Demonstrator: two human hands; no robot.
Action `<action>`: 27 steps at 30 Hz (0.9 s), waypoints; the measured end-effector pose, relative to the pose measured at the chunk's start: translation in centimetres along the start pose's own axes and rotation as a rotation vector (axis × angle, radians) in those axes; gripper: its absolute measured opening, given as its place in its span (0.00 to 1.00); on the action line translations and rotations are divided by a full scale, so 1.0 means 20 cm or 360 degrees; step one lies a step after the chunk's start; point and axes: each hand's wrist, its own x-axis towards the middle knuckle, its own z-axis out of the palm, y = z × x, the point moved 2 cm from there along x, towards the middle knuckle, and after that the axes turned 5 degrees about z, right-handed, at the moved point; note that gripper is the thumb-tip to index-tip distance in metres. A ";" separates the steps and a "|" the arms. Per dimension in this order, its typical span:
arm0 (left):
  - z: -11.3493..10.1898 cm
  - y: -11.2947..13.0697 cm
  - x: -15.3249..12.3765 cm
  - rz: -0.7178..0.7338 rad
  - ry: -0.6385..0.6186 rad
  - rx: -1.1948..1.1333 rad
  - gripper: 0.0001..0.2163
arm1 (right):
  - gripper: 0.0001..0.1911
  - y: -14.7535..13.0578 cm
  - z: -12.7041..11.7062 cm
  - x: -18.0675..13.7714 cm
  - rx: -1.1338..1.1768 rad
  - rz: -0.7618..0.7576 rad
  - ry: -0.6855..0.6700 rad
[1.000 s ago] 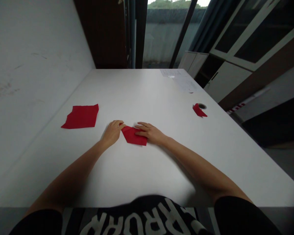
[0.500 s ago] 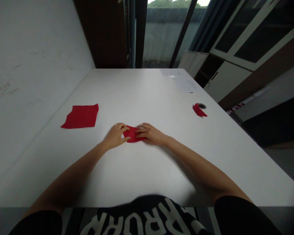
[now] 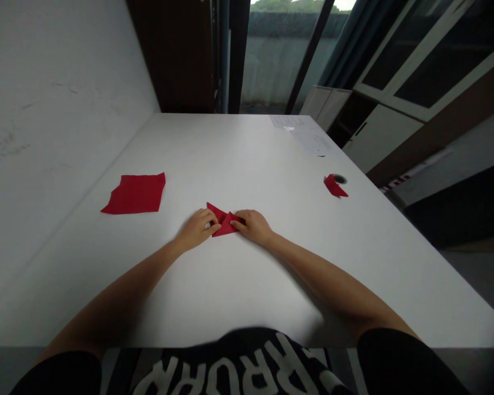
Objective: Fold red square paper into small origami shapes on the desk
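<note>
A small folded piece of red cloth lies on the white table between my hands, its upper layer raised into a peak near the middle. My left hand pinches its left side between thumb and fingers. On the opposite side my right hand grips the right part, thumb and fingertips closed over the fabric. The fingers hide both ends of the cloth in part. Farther left, a larger red cloth is spread flat, with uneven edges.
At the right of the table, a folded red piece rests against a dark round object. Sheets of paper lie at the far right corner. A white wall borders the left side.
The red cloth between my hands was flatter; now its layer is lifted into a peak and a corner points up at the left. My fingers have curled from spread to pinching.
</note>
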 end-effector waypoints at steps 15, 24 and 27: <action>0.03 0.02 0.00 0.0104 -0.0088 0.0189 0.13 | 0.20 0.01 -0.03 -0.01 -0.0320 0.0094 0.0112; 0.04 0.03 -0.02 0.0128 -0.0105 0.0315 0.15 | 0.16 -0.03 -0.03 -0.03 -0.0420 0.0124 0.0062; 0.03 0.03 -0.02 0.0133 -0.0134 0.0315 0.19 | 0.18 -0.06 -0.05 -0.04 -0.0322 0.0153 0.0045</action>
